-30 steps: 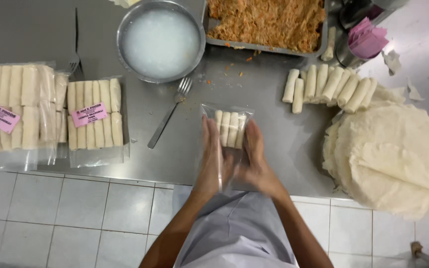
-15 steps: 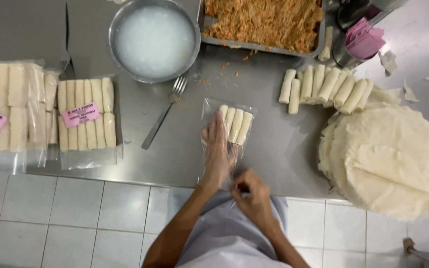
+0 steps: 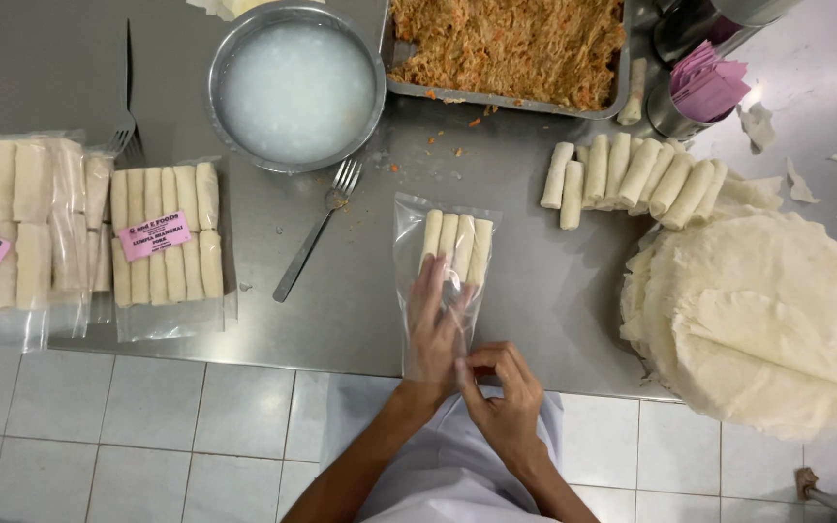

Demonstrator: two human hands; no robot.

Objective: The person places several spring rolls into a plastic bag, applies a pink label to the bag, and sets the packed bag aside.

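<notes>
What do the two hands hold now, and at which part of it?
A clear plastic bag of rolls: the left hand presses flat on its lower half, and the right hand has its grip on the open end at the table edge.

Both forearms rise bare from the bottom edge of the view and lean toward each other, so that the hands meet close together near the middle. The left hand (image 3: 435, 334) lies flat, palm down, with its fingers (image 3: 430, 291) stretched straight and slightly spread, pointing away from the body, the wrist in line with the forearm. The right hand (image 3: 504, 387) sits just beside and a little nearer the body, its wrist bent inward and its fingers (image 3: 492, 354) curled, the tips pinched together next to the heel of the left hand.
</notes>
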